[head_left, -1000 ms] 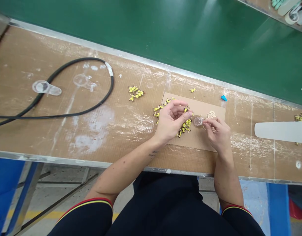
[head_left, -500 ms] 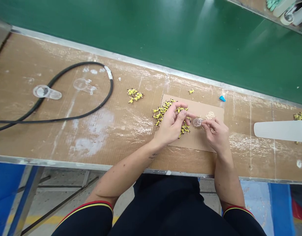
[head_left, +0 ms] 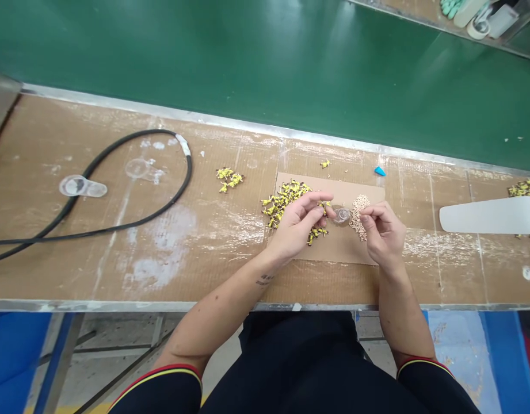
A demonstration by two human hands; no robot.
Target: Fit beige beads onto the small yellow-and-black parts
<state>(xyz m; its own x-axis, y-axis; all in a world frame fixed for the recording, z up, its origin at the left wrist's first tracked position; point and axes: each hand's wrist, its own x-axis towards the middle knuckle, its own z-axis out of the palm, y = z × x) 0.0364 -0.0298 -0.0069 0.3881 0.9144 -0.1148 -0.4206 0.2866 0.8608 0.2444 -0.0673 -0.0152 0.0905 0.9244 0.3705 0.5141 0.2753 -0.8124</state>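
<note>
My left hand (head_left: 297,224) hovers over a pile of small yellow-and-black figures (head_left: 286,198), its thumb and fingers curled toward each other; whatever they grip is hidden or too small to name. A round clear plastic piece (head_left: 341,215) sits at its fingertips, above the cardboard sheet (head_left: 334,250). To the right, my right hand (head_left: 384,233) is closed in a pinch beside a heap of tiny beige pieces (head_left: 358,202). Anything in that pinch is too small to make out.
Left on the table lie a looped black cable (head_left: 139,221), two clear plastic scoop-like pieces (head_left: 95,188) and a small cluster of figures (head_left: 230,179). A blue piece (head_left: 380,171) rests near the green surface (head_left: 247,69). A white blade-like object (head_left: 484,215) projects from the right.
My right hand has come away from the clear plastic piece and moved slightly right. The left hand's fingers have drawn back a little. The whole view has shifted slightly.
</note>
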